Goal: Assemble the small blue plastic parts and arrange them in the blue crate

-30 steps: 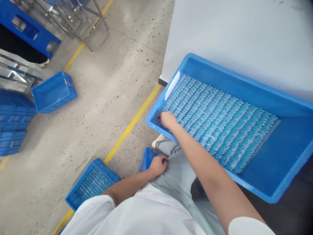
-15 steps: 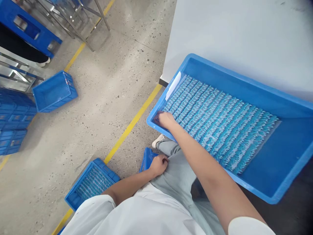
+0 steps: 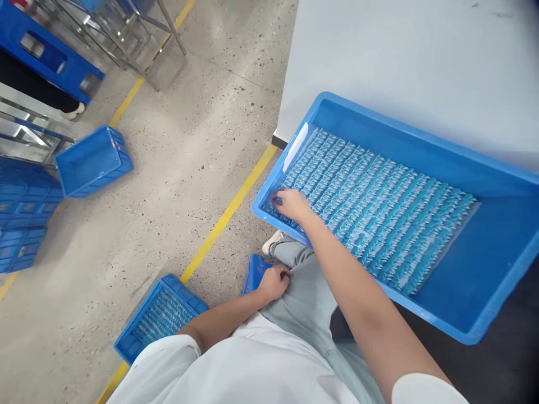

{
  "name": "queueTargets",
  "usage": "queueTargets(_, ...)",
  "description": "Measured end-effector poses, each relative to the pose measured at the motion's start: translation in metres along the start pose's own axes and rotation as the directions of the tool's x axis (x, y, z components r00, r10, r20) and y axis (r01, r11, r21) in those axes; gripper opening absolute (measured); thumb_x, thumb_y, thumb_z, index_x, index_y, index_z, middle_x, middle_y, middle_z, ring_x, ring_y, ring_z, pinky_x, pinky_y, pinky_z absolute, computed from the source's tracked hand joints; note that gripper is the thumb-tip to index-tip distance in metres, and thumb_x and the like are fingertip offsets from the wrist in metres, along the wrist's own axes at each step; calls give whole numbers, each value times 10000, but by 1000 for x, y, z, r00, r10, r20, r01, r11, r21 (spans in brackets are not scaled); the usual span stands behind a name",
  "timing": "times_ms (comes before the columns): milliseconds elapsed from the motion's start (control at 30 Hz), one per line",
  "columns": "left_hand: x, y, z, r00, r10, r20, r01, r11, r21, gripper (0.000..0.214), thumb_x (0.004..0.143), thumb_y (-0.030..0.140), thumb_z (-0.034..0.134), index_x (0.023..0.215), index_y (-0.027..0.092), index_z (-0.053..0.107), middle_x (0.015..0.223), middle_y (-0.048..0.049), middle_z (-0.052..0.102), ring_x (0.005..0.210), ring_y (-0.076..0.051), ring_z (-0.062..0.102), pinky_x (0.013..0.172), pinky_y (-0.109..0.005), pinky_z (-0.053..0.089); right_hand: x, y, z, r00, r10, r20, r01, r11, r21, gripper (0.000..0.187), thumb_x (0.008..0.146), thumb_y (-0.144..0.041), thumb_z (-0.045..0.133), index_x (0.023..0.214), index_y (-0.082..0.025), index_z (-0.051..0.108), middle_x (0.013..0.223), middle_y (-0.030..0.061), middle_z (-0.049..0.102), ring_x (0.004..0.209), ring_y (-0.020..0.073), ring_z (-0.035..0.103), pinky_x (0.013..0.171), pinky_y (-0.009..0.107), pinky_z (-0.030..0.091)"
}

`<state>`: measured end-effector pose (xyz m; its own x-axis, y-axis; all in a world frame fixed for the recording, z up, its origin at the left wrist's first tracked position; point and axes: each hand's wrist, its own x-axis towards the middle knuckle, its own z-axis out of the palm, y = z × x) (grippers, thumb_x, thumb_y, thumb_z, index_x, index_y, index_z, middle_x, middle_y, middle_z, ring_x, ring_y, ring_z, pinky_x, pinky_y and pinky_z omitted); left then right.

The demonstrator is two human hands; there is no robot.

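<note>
My right hand (image 3: 292, 204) is over the left near corner of a large blue tray (image 3: 471, 280), its fingers bent downward and slightly apart, with nothing visible between them. Beside it, rows of small blue-teal pieces (image 3: 374, 202) stand close together on a pale sheet in the tray. A few similar pieces (image 3: 281, 217) show in the corner just below the fingers. My left hand (image 3: 273, 282) rests on my grey trouser leg, loosely curled, with nothing seen in it.
A white surface (image 3: 400, 62) lies beyond the tray. Down on the floor stand a blue crate with similar rows (image 3: 126, 336), another blue crate (image 3: 90, 163) and stacked crates (image 3: 25, 207). A blue stool (image 3: 253, 269) is by my leg. Another person's leg (image 3: 37, 84) shows at upper left.
My right hand has lifted slightly and shifted a little right from the tray corner. Its fingers have loosened, uncovering pieces there. My left hand stays on my leg.
</note>
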<state>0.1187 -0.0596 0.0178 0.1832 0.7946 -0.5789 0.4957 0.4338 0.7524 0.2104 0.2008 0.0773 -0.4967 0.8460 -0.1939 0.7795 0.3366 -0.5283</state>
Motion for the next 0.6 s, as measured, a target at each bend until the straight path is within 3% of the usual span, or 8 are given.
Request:
queueTargets(67,0,0,-1,1000,4,4,-4,1000,0,300,770,83,494,899,188,744,921,-36,753,856,-168,673,811,-267,509,-23,8,-15,981,63,-182,-42,992,117,270,930,-310,557,1090,-237,762,1086,53,744,943,204,684,882,305,502)
queueTargets(167,1,1,-3,1000,7,9,-7,1000,10,295,776,80,490,893,183,741,916,-35,755,848,-166,677,802,-269,511,-89,25,-39,877,247,-412,-135,950,281,312,955,-409,550,1085,-214,757,1046,54,753,806,175,676,834,310,529)
queueTargets(200,1,1,-4,1000,9,10,-9,1000,15,295,776,79,490,894,180,740,915,-37,755,844,-166,677,805,-271,511,-117,30,-45,849,318,-423,-190,929,317,334,950,-440,560,1109,-216,749,1033,53,755,738,166,663,782,310,540)
queueTargets(267,2,1,-4,1000,16,12,-17,1000,25,293,776,76,491,897,176,738,914,-40,756,844,-165,679,810,-275,509,-179,35,-52,846,396,-357,-272,896,351,361,917,-493,600,1104,-222,748,1007,52,761,669,163,653,713,315,552)
queueTargets(400,7,-1,-3,999,40,29,-41,997,60,274,793,85,494,893,179,731,889,-34,755,825,-160,679,799,-272,509,-303,28,-55,819,494,-293,-391,854,344,293,860,-524,631,1019,-317,765,1000,22,766,763,228,717,764,389,595)
queueTargets(467,11,-2,-2,998,55,43,-58,994,91,271,803,85,489,891,185,725,894,-32,754,835,-158,679,813,-270,507,-362,22,-60,726,629,-278,-518,766,381,261,779,-585,669,986,-451,754,911,-11,769,704,271,722,644,432,606)
queueTargets(533,14,-1,-2,996,71,58,-78,987,137,272,812,82,481,899,190,716,922,-38,753,876,-163,680,850,-277,502,-421,15,-72,594,769,-237,-655,633,412,260,701,-645,675,951,-585,718,804,-26,757,595,297,694,512,456,570)
queueTargets(600,17,1,-2,993,91,81,-105,975,193,266,826,90,475,919,192,703,961,-49,747,925,-175,678,891,-294,493,-480,9,-90,451,845,-286,-766,531,361,263,642,-688,660,893,-629,707,735,-17,744,526,304,667,457,456,535)
